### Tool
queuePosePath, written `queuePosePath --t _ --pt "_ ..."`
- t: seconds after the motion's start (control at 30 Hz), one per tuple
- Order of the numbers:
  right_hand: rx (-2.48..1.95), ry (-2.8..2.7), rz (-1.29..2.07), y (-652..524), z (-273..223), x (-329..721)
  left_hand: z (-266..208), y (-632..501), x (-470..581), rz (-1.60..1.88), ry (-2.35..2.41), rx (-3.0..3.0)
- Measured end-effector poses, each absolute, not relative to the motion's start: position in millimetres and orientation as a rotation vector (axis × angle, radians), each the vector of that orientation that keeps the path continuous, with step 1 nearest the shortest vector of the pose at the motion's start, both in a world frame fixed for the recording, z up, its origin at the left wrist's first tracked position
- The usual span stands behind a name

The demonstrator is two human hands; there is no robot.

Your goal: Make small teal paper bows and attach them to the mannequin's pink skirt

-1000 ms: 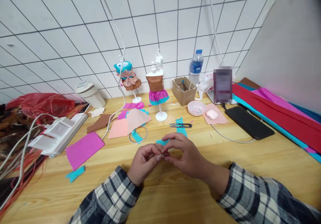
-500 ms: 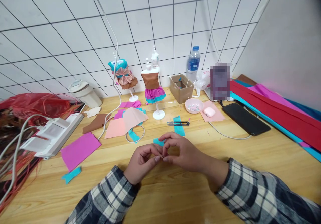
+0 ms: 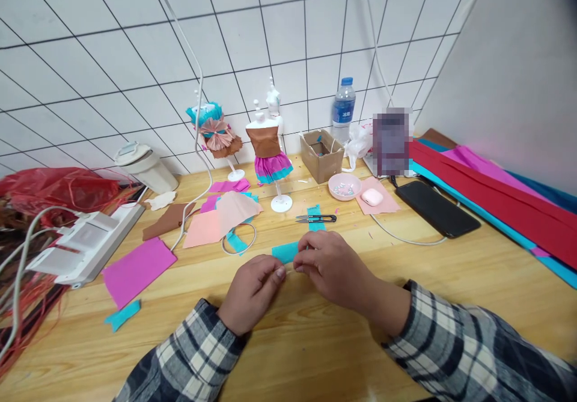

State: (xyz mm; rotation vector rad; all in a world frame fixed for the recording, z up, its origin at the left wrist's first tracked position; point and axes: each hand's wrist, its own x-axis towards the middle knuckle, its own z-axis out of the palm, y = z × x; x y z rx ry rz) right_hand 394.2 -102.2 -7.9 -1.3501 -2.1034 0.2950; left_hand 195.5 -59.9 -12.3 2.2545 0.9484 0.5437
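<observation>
Between my two hands runs a thin pale strand [image 3: 290,271], too fine to name for certain. My left hand [image 3: 252,291] is closed, pinching one end between thumb and forefinger. At the other end my right hand [image 3: 336,270] has its fingertips closed on it. A turquoise crepe paper strip [image 3: 283,252] lies on the table just behind the fingers, partly covered by the right hand. Farther back, black thread snips [image 3: 315,218] rest across another turquoise piece [image 3: 314,210]. A small white dress form [image 3: 264,140] in a brown top and a magenta and turquoise skirt stands beyond them.
Left lie peach paper [image 3: 202,229], a magenta sheet [image 3: 139,271] and a white power strip [image 3: 97,246]. A second dressed form [image 3: 219,134], a cardboard box [image 3: 322,158] and a water bottle [image 3: 344,107] stand by the wall. Right are a pink bowl [image 3: 345,187] and a black phone [image 3: 437,208].
My fingertips, nearly touching before, have drawn slightly apart, and the pale strand now shows between them. More of the turquoise strip behind is visible. The whole view has shifted a little.
</observation>
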Motion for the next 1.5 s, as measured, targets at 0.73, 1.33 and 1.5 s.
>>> queuePosePath --t 0.73,1.33,1.5 --pt "-1.33 -2.156 0.018 -99 -6 404 -7 -66 202 0.81 1.202 2.699" --pt "-1.2 -2.176 0.239 -99 -11 402 -8 -68 204 0.655 1.155 2.659" --pt "-1.232 -2.185 0.26 -97 -9 403 -12 -69 203 0.63 1.153 2.629"
